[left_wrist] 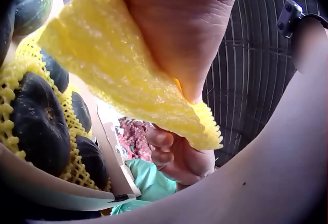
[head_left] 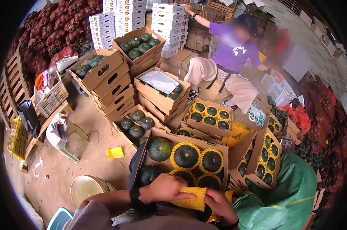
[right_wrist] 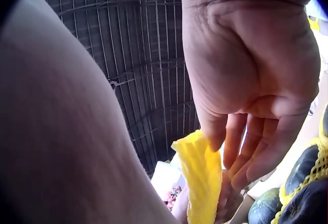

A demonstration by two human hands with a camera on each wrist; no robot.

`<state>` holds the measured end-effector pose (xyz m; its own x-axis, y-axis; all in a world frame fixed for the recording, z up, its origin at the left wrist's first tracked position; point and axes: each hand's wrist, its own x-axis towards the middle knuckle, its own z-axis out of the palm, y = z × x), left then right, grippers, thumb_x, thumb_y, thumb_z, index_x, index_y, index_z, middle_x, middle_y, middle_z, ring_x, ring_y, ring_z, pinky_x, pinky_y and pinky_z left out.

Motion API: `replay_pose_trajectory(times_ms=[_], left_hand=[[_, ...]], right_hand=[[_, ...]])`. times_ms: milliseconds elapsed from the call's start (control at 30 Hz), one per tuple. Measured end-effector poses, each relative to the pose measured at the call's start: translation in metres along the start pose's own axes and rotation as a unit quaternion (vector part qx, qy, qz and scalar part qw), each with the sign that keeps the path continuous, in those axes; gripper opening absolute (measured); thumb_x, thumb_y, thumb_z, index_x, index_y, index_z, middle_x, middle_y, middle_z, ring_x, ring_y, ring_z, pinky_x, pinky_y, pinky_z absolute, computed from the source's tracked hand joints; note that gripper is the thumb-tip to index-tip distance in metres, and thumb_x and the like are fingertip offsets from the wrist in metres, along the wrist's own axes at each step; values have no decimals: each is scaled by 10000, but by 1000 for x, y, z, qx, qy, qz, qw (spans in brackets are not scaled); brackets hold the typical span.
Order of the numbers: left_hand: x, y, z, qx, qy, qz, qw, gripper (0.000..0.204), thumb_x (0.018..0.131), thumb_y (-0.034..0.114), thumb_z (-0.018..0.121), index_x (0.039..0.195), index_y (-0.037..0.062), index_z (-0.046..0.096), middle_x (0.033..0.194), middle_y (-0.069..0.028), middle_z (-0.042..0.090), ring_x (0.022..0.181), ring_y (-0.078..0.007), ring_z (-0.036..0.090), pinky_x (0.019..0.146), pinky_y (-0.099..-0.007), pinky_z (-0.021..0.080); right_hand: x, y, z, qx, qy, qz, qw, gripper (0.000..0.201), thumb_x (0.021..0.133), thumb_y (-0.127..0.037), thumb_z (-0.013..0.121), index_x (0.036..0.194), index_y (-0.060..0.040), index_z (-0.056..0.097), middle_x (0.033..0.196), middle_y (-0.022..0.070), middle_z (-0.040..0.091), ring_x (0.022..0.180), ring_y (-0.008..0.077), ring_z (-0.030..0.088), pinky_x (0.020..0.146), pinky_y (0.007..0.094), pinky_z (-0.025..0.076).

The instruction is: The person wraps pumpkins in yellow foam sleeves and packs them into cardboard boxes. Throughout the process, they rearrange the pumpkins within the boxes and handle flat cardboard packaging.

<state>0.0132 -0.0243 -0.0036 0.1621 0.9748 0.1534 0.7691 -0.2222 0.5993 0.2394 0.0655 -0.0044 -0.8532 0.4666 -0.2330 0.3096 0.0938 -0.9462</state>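
Observation:
My left hand [head_left: 164, 188] grips a flattened yellow foam net sleeve [head_left: 190, 198] across its middle, with the thumb laid along it. At the sleeve's other end, my right hand [head_left: 221, 207] pinches the edge; in the right wrist view its thumb lies against the yellow foam [right_wrist: 204, 183] and the other fingers hang loosely bent. Just beyond both hands stands a cardboard box [head_left: 224, 159] of dark green pumpkins. Some wear yellow foam nets, like one pumpkin [head_left: 185, 156] in the back row. At the left side, one pumpkin [head_left: 159, 148] is bare.
Stacked cartons [head_left: 116, 82] of bare pumpkins rise ahead. Boxes of netted pumpkins [head_left: 210, 115] stand beyond and right. A green sack [head_left: 281, 195] bulges at my right. Left are a bucket [head_left: 87, 189] and a plastic stool [head_left: 68, 138]. A person in purple [head_left: 234, 48] sits opposite.

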Motion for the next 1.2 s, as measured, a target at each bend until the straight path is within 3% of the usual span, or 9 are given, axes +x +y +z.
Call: replay_pose_trajectory(times_ms=[267, 367, 467, 667, 733, 833, 1000, 1100, 1200], left_hand=[[2, -11, -6, 0, 32, 116, 993, 443, 815, 508, 624, 682, 87, 591, 625, -59, 554, 586, -251, 601, 487, -354, 465], [5, 14, 1, 55, 310, 72, 946, 405, 662, 327, 820, 930, 80, 644, 949, -88, 546, 878, -260, 551, 736, -372, 452], [7, 33, 1, -73, 212, 22, 974, 742, 645, 333, 838, 1263, 65, 527, 1207, -159, 432, 1101, -285, 445, 887, -353, 397], [-6, -19, -2, -649, -23, -41, 759, 134, 971, 83, 469, 1015, -1, 564, 871, 7, 579, 835, -67, 525, 769, -232, 431], [-6, -23, -3, -588, -98, -111, 795, 142, 980, 121, 470, 984, 3, 549, 885, 17, 554, 863, -52, 503, 774, -231, 416], [-10, -31, 5, -681, 102, -101, 718, 213, 941, 218, 571, 1039, 29, 567, 951, 5, 545, 909, -67, 506, 830, -250, 409], [-34, -13, -20, 33, 263, 109, 958, 363, 727, 237, 740, 1087, 221, 695, 1382, -109, 383, 1317, -365, 256, 1046, -477, 270], [-22, -20, -18, -139, 131, 108, 976, 165, 800, 219, 682, 829, 66, 626, 1046, -110, 597, 960, -261, 581, 862, -379, 414], [-37, -41, 5, -567, 29, -178, 804, 135, 843, 172, 642, 848, 65, 559, 739, 5, 583, 775, -152, 585, 747, -321, 437]], right_hand=[[22, -29, 12, -105, -11, -29, 994, 321, 812, -10, 632, 1128, -9, 575, 1075, 59, 600, 961, 111, 581, 839, 264, 455], [45, -6, 27, 153, 156, -124, 968, 336, 742, -15, 694, 1049, -31, 558, 1004, 53, 582, 933, 128, 565, 819, 261, 451], [72, -1, 46, 100, 442, -247, 857, 399, 730, -83, 738, 1030, -18, 482, 946, 34, 543, 868, 102, 534, 774, 239, 433], [83, 9, 39, 263, 429, -195, 842, 127, 883, -28, 484, 1009, -20, 486, 880, 36, 515, 802, 121, 524, 748, 264, 443], [83, 12, 22, 636, -6, -107, 764, 362, 939, -192, 448, 1243, 3, 463, 1125, 105, 583, 1046, 233, 571, 935, 376, 450], [40, 15, 36, 575, 110, -39, 810, 492, 942, -270, 451, 1332, 28, 413, 1331, 160, 497, 1207, 266, 503, 1038, 430, 375], [38, 16, 33, 420, 59, -170, 890, 470, 957, -363, 446, 1240, 8, 500, 1263, 128, 546, 1187, 242, 501, 1045, 386, 334], [75, 3, 42, 536, 184, -151, 810, 478, 961, -488, 391, 1145, -72, 535, 1180, 108, 570, 1156, 203, 489, 1011, 370, 327], [59, -3, 66, 59, -37, -56, 996, 237, 947, -297, 541, 1021, -74, 571, 954, 24, 596, 876, 89, 551, 784, 258, 433]])
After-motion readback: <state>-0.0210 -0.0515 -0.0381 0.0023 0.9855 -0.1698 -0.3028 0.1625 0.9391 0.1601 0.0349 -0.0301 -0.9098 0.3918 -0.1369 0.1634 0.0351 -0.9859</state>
